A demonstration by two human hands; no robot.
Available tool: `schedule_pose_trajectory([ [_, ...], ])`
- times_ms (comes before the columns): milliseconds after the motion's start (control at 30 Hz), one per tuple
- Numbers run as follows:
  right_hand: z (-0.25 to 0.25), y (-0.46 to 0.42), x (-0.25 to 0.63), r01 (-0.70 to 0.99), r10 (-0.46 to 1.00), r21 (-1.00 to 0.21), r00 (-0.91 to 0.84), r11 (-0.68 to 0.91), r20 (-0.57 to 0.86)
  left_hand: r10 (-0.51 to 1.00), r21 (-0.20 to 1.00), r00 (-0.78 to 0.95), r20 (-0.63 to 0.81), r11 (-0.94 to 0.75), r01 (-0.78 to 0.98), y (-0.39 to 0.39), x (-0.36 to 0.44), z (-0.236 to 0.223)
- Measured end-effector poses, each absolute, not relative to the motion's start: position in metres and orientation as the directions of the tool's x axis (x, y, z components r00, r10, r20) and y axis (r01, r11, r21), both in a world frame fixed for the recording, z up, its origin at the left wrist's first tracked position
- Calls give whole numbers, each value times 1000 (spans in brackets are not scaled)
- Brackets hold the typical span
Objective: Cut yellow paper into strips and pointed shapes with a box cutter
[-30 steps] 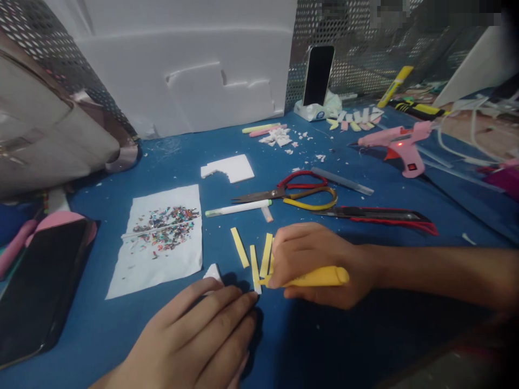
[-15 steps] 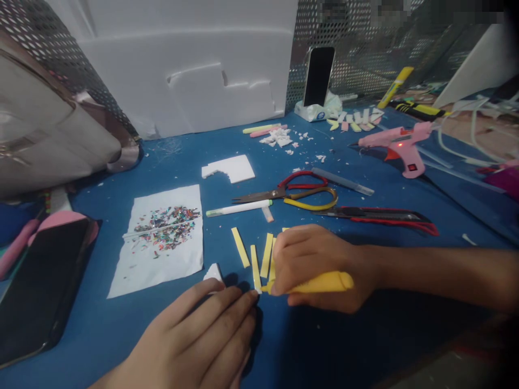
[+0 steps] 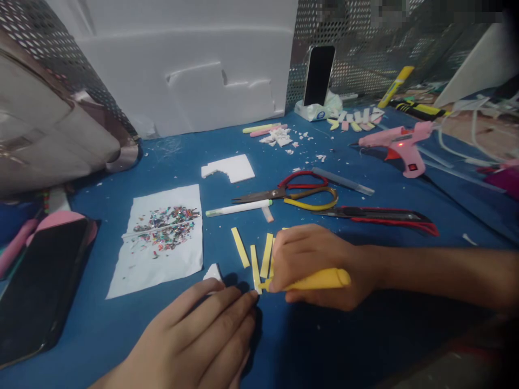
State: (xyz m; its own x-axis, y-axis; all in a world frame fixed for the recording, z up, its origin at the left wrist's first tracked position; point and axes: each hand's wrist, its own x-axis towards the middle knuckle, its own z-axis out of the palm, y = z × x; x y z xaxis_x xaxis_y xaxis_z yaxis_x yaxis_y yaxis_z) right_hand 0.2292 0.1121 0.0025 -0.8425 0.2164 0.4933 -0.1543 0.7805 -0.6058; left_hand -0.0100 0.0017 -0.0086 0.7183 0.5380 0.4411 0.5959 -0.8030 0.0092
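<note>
The yellow marker (image 3: 320, 280), gripped in the right hand's (image 3: 318, 251) fingers, has shifted slightly at the strip's (image 3: 254, 265) whitish near end, suggesting colouring there is unfinished; the strip lies left of those fingers, against the left hand's (image 3: 194, 329) outstretched, unclenched fingertips.

The head-worn camera looks forward and down across the flat blue tabletop (image 3: 170, 173), facing an upright white panel (image 3: 182, 59)
</note>
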Motion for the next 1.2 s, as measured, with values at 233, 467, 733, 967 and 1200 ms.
schedule_pose_trajectory([
  [233,3,112,230,-175,197,-600,-843,780,501,568,34,686,455,-781,624,2,-8,-9],
  [467,3,111,230,-126,255,-620,-834,775,488,557,25,694,455,-788,616,2,-10,-8],
  [733,3,111,230,-104,274,-644,-845,758,459,566,32,685,459,-781,624,2,-6,-6],
  [967,4,111,230,-120,262,-632,-839,766,477,550,11,691,470,-786,618,4,-6,-7],
  [1200,4,111,231,-72,303,-667,-851,741,428,549,24,699,459,-794,608,4,-6,-5],
])
